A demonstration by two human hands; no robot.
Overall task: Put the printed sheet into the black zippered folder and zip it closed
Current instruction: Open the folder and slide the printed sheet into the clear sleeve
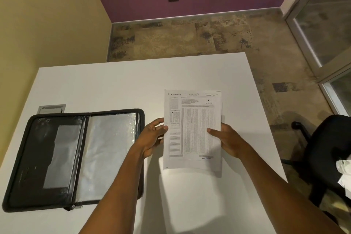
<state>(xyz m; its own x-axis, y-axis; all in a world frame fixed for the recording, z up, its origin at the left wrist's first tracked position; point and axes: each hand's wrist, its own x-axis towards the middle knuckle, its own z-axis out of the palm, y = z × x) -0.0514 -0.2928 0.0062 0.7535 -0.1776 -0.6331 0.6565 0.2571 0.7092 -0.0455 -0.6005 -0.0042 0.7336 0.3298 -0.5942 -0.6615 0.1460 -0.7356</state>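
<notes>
The printed sheet [192, 129], white with grids of small print, is held upright above the white table [114, 85], right of centre. My left hand [152, 138] grips its left edge with the thumb on the front. My right hand [226, 141] grips its right edge the same way. The black zippered folder [74, 157] lies open flat on the table to the left, showing a black left flap with a clear pocket and shiny plastic sleeves on the right half. My left hand is just right of the folder's edge.
A grey cable hatch [52, 109] is set in the table behind the folder. A black office chair [328, 150] stands at the right beside the table. Glass doors are at the far right, and patterned carpet lies beyond the table.
</notes>
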